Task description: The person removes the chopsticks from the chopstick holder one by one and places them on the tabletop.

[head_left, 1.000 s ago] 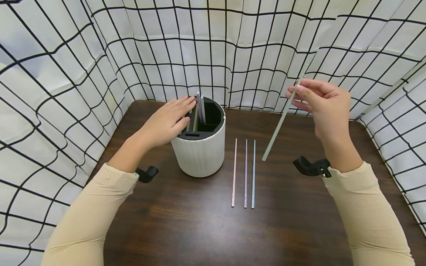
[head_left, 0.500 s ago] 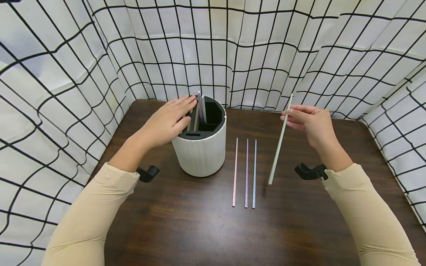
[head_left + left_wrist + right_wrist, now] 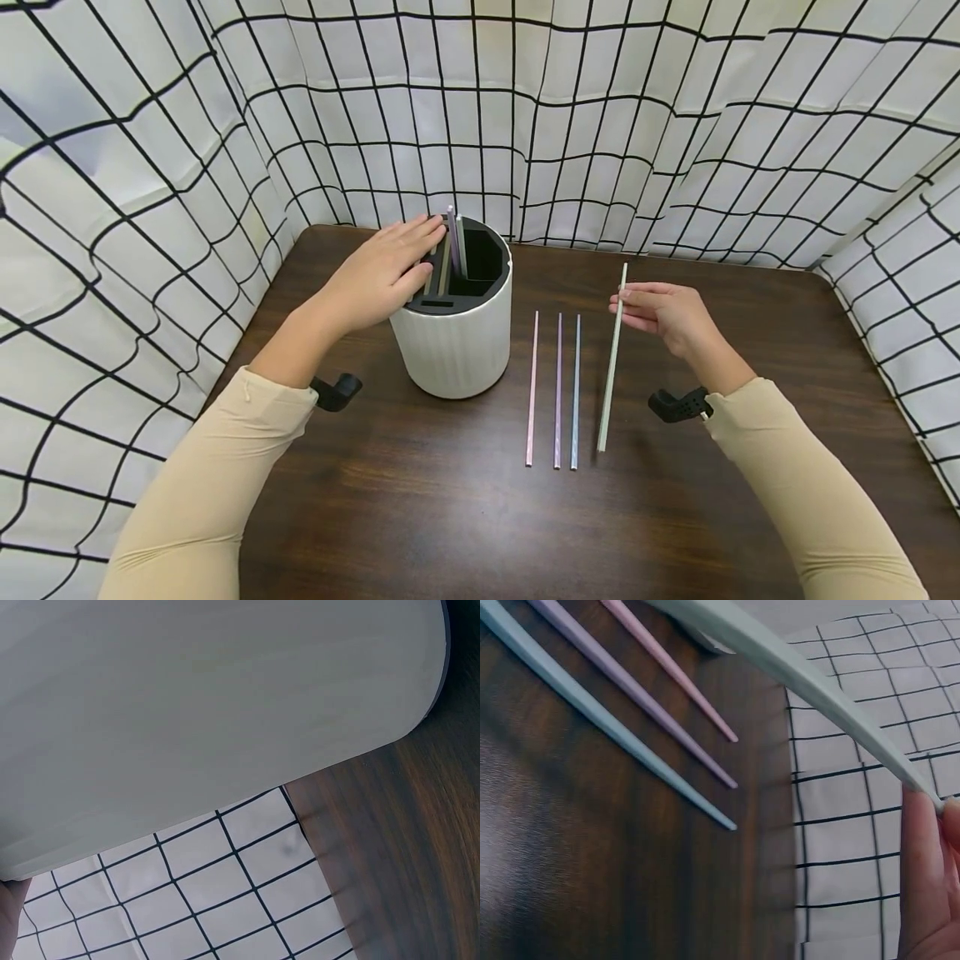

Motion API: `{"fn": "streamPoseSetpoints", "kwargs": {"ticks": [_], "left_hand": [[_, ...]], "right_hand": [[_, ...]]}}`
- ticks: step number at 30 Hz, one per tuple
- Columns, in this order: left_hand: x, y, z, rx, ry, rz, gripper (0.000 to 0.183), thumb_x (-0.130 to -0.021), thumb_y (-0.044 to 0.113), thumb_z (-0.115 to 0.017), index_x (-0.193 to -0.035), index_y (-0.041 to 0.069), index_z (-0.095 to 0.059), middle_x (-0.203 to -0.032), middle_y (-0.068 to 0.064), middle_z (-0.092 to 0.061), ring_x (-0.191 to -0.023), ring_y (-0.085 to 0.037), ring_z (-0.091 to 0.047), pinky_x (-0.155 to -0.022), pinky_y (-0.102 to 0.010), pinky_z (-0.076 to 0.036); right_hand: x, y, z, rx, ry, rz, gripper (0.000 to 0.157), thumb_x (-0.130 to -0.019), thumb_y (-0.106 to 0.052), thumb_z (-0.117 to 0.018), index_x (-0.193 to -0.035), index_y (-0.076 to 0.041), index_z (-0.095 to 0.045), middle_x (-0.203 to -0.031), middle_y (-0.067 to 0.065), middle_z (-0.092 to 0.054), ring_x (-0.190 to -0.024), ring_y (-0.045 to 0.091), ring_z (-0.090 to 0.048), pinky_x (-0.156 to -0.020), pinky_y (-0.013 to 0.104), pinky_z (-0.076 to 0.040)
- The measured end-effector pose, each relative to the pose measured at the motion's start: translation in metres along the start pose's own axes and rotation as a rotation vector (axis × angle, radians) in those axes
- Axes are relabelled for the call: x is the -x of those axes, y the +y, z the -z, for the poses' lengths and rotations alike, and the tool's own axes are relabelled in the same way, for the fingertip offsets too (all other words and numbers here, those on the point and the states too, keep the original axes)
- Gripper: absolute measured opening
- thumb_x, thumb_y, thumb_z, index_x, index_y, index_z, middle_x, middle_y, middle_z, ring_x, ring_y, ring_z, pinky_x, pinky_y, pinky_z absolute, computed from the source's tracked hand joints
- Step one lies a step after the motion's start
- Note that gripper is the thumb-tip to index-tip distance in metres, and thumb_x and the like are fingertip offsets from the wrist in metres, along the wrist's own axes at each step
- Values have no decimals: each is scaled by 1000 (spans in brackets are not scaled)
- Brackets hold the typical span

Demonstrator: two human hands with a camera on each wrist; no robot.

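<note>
My right hand (image 3: pixel 663 312) pinches a pale green chopstick (image 3: pixel 612 367) near its thin upper end, just right of three chopsticks on the table. Those three lie side by side: pink (image 3: pixel 532 392), purple (image 3: pixel 558 392) and blue (image 3: pixel 576 392), thin ends pointing away from me. In the right wrist view the green chopstick (image 3: pixel 810 682) slants above them, thumb and fingertips at its narrow tip. With fingers extended, my left hand (image 3: pixel 378 275) rests on the top of a white utensil holder (image 3: pixel 453 354) with a black divided insert. A purple chopstick (image 3: pixel 453 242) and a greenish one (image 3: pixel 462 250) stand inside it.
The dark wood table (image 3: pixel 450 517) is enclosed at the back and sides by white cloth (image 3: pixel 585 83) with a black grid. The holder's wall (image 3: pixel 210 712) fills most of the left wrist view. Each wrist carries a black camera mount (image 3: pixel 678 406).
My right hand has come down and to the left, bringing the green chopstick lower, beside the blue one and nearly parallel to it. My left hand has stayed on the holder.
</note>
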State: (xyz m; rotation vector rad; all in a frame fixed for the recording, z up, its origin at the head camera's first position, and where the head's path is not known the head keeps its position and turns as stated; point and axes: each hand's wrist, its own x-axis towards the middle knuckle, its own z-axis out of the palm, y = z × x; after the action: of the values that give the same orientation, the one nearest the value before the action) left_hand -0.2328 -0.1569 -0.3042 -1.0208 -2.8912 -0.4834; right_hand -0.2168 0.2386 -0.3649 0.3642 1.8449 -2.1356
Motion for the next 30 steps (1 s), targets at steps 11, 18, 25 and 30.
{"fn": "streamPoseSetpoints", "kwargs": {"ticks": [11,18,25,30], "left_hand": [[0,0,-1,-1,-4,10,55,-106,28,-36,-156,5,-31,-165,-9,-25,-155,-29,-17,-129,-46,-11],[1,1,0,2,-6,15,55,-106,28,-36,-156,6,-31,-165,-9,-25,-156,-28,-17,-129,-45,-11],[0,0,-1,1,0,9,55,-106,28,-37,-156,5,-31,-165,-9,-25,-155,-30,-18,-129,-46,-12],[1,0,-1,-4,-1,15,55,-106,28,-36,-156,6,-31,-165,-8,-25,-155,-30,-18,-129,-46,-11]], "right_hand": [[-16,35,3,155,0,-86,15,-98,-8,-61,-109,-3,-70,-82,-2,-77,-82,10,-76,-84,27,-60],[-29,52,3,175,47,-119,40,-95,-9,-65,-129,12,-57,-78,-3,-75,-75,8,-74,-74,21,-61],[-37,63,0,202,93,-153,11,-93,-6,-68,-102,0,-70,-76,-4,-69,-68,6,-68,-69,20,-61],[-39,66,-1,235,94,-172,26,-93,-4,-67,-115,9,-65,-75,-3,-68,-66,6,-68,-68,20,-61]]}}
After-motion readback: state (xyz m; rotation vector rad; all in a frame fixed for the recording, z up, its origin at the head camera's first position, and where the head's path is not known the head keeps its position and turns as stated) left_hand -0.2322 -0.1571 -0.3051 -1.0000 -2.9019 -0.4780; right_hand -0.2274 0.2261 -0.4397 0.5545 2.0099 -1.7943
